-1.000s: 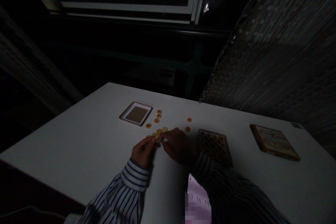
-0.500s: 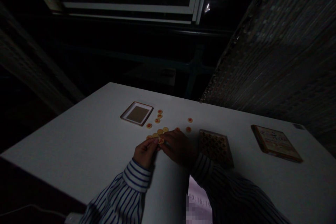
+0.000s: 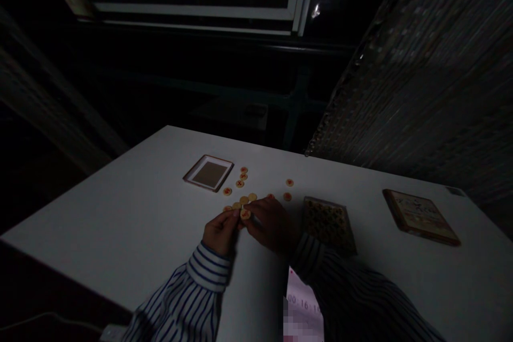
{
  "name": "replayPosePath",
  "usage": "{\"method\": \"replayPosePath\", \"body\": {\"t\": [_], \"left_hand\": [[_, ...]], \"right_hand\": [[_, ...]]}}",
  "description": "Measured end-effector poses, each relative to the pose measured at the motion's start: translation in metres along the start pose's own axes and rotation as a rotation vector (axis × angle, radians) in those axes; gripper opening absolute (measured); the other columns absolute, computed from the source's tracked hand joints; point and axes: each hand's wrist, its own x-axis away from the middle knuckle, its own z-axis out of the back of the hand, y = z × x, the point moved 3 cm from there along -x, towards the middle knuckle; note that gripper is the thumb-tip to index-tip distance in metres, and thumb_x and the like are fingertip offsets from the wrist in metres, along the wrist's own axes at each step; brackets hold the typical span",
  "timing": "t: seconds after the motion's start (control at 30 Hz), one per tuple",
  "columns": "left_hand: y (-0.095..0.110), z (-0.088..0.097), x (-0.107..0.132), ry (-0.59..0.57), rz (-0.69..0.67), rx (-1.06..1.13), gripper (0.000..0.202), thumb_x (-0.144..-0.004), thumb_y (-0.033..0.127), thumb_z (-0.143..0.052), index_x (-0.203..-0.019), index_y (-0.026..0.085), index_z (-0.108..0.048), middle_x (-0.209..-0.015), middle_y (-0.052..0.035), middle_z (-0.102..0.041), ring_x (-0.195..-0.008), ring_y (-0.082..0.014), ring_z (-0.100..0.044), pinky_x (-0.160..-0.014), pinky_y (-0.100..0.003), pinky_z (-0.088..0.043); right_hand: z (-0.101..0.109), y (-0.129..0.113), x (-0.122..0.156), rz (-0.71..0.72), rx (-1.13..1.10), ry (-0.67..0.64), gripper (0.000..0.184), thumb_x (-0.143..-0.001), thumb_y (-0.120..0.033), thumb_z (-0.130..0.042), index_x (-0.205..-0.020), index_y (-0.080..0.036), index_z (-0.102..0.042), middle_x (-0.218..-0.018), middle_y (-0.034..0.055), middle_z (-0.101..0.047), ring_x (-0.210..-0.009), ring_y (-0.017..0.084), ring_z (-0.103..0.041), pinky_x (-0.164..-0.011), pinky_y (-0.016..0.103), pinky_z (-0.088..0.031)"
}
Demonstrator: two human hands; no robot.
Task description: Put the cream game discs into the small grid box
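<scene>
Fingers (image 3: 230, 217) nearly together around disc (image 3: 245, 215)

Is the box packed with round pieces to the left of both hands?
No, the box lies to the right of the left hand and right hand.

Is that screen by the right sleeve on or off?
On: the screen glows pale purple and shows dark digits, beside the right sleeve.

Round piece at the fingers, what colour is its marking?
Red, on the yellowish-tan face of the round piece; seen in the head view, though dimly.
</scene>
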Motion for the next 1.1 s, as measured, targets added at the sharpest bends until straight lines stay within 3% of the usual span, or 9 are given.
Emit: {"method": "replayPosePath", "body": {"t": [0.37,0.57,0.8,0.9,0.97,1.1], "left_hand": [[0.02,0.013,0.001,0.282,-0.208,-0.186,0.029,-0.062,0.038,-0.062,-0.074,0.012,-0.066,-0.066,-0.0056,-0.068,-0.064,-0.0161,-0.061,-0.064,-0.028,-0.05],[0.025,0.02,0.001,0.354,-0.299,-0.337,0.029,-0.065,0.039,-0.058,-0.075,0.013,-0.066,-0.068,-0.0059,-0.068,-0.068,-0.0178,-0.062,-0.066,-0.03,-0.05],[0.05,0.024,-0.012,0.344,-0.37,-0.513,0.032,-0.066,0.042,-0.056,-0.079,0.015,-0.066,-0.07,-0.0047,-0.067,-0.062,-0.0161,-0.06,-0.058,-0.028,-0.049],[0.06,0.017,-0.023,0.259,-0.452,-0.675,0.031,-0.066,0.042,-0.055,-0.079,0.016,-0.066,-0.074,-0.0046,-0.067,-0.065,-0.0162,-0.06,-0.058,-0.027,-0.048],[0.057,0.014,-0.029,0.209,-0.483,-0.76,0.03,-0.067,0.041,-0.054,-0.08,0.016,-0.065,-0.077,-0.0047,-0.067,-0.065,-0.0159,-0.06,-0.057,-0.027,-0.048],[0.04,0.014,-0.034,0.163,-0.654,-0.834,0.025,-0.07,0.037,-0.053,-0.082,0.018,-0.065,-0.08,-0.005,-0.067,-0.074,-0.0172,-0.061,-0.068,-0.029,-0.048]], "right_hand": [[-0.009,0.013,0.004,-0.076,0.109,-0.009,0.018,-0.079,-0.024,-0.045,-0.093,-0.017,-0.056,-0.086,0.0063,-0.061,-0.086,0.017,-0.052,-0.083,0.034,-0.035],[-0.015,0.02,0.005,-0.103,0.154,-0.047,0.018,-0.079,-0.024,-0.044,-0.091,-0.017,-0.056,-0.082,0.0058,-0.061,-0.083,0.017,-0.052,-0.081,0.033,-0.036],[-0.02,0.028,0.008,-0.14,0.205,-0.083,0.015,-0.078,-0.026,-0.046,-0.084,-0.019,-0.057,-0.08,0.0044,-0.06,-0.083,0.017,-0.052,-0.08,0.031,-0.036],[-0.02,0.029,0.008,-0.147,0.218,-0.088,0.014,-0.077,-0.027,-0.046,-0.083,-0.019,-0.057,-0.08,0.0044,-0.06,-0.084,0.017,-0.051,-0.078,0.03,-0.036],[-0.02,0.029,0.008,-0.151,0.228,-0.084,0.014,-0.077,-0.026,-0.047,-0.082,-0.019,-0.057,-0.08,0.0046,-0.059,-0.084,0.017,-0.051,-0.077,0.029,-0.036],[-0.022,0.031,0.009,-0.161,0.233,-0.089,0.012,-0.077,-0.024,-0.047,-0.081,-0.019,-0.057,-0.078,0.0042,-0.059,-0.083,0.017,-0.051,-0.078,0.03,-0.036]]}}
